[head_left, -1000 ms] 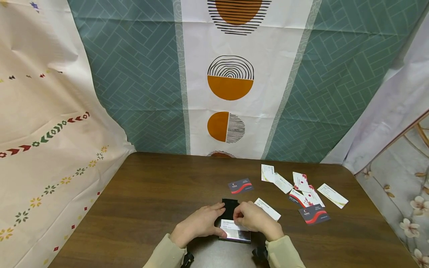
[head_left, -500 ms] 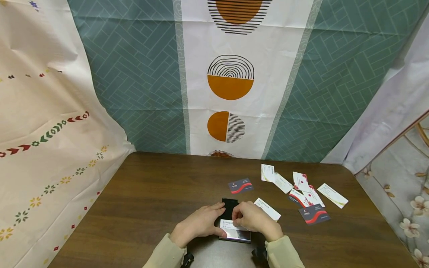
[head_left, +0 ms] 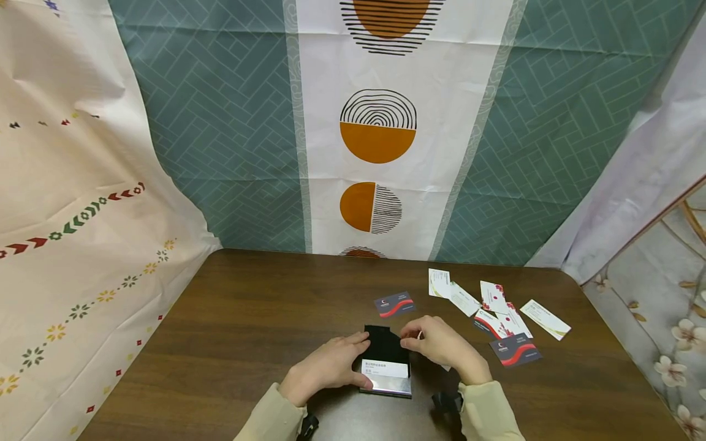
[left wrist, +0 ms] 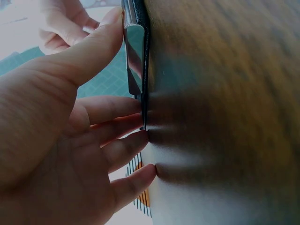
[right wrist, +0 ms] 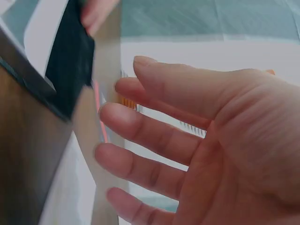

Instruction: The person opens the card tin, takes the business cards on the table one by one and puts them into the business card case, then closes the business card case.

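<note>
L hand (head_left: 326,366) braces card case (head_left: 393,384), thumb on metal; R hand (head_left: 440,344) loose, holding nothing — I'd guess case's light, stiff, slick; best grip: side edges.

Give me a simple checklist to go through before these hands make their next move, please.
1. Card holder open: ok, its black flap is laid back.
2. White card in the holder: ok; whether pushed fully in, cannot tell.
3. Left hand on the holder: ok, touching it.
4. Right hand free: ok, it holds nothing.
5. All cards put away: not ok, several loose cards lie on the table.
</note>
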Motion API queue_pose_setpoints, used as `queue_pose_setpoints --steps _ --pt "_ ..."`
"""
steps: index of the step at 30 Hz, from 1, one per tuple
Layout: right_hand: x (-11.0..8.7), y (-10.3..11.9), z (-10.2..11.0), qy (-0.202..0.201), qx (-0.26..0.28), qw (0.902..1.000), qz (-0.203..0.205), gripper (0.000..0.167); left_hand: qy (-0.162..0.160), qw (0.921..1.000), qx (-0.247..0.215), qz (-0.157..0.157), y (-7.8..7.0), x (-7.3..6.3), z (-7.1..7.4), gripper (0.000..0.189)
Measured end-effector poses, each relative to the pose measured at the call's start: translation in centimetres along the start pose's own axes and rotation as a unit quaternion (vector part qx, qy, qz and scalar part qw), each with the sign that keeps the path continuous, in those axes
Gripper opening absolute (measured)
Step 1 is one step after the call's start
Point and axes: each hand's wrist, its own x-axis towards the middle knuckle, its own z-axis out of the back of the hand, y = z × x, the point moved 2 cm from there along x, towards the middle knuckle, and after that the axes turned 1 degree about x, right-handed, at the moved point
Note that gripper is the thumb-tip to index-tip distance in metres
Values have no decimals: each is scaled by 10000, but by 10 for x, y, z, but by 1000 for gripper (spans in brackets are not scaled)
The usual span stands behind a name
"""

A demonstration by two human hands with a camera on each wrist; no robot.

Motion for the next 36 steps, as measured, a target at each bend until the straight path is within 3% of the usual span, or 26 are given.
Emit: queue_pose_setpoints --steps 10,16,21,36 --pt "-21 -27 35 -515 44 9975 -490 27 6 10000 33 5 -1 0 1 85" --pt "-33 -42 51 -766 108 9951 -619 27 10 10000 25 35 -1 1 2 85" --pt "-46 -56 60 -876 67 9914 -970 31 46 10000 -36 72 -1 1 -1 85" --pt "-88 -95 92 -1082 -559 9736 -1932 41 56 9999 -72 55 1 2 -3 84"
